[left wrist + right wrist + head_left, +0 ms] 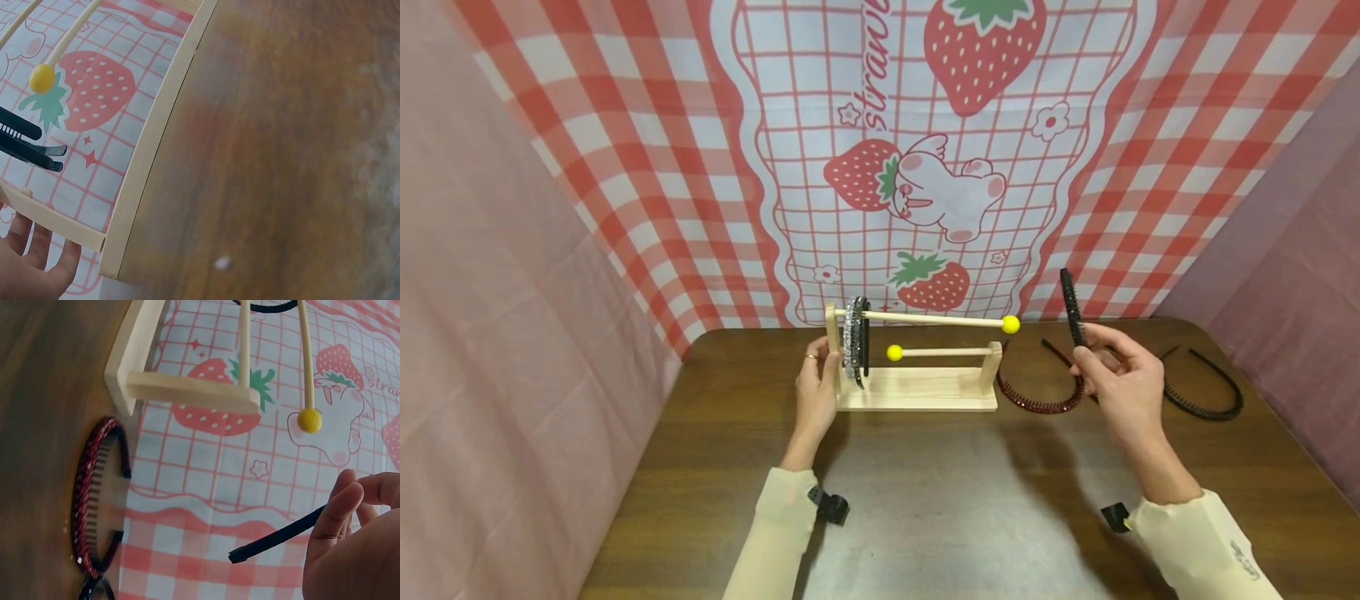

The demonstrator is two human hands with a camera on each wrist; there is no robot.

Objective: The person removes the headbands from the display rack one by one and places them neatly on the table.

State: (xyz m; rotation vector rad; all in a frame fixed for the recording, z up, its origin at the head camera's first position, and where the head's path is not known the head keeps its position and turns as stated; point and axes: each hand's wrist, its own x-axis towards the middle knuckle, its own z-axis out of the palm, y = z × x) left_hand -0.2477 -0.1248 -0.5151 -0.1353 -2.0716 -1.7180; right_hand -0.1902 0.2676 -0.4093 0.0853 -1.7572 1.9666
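Observation:
My left hand (817, 387) holds the left upright of a pale wooden headband stand (917, 402), with the fingers curled behind it in the left wrist view. Several headbands (853, 342), silver and black, hang on the upper rod close to that upright. Yellow balls cap the free ends of both rods, the upper pointing right and the lower pointing left. Off the stand's right side, my right hand (1123, 383) pinches a black toothed headband (1070, 300) between thumb and fingers, raised above the table. One end of it juts from the fingers in the right wrist view.
A dark red headband (1041, 407) lies on the brown table (940, 500) beside the stand's right end. Farther right lies a black headband (1213, 412). Behind the table hangs a strawberry-print cloth (805, 167), and pink curtains (527, 333) flank both sides.

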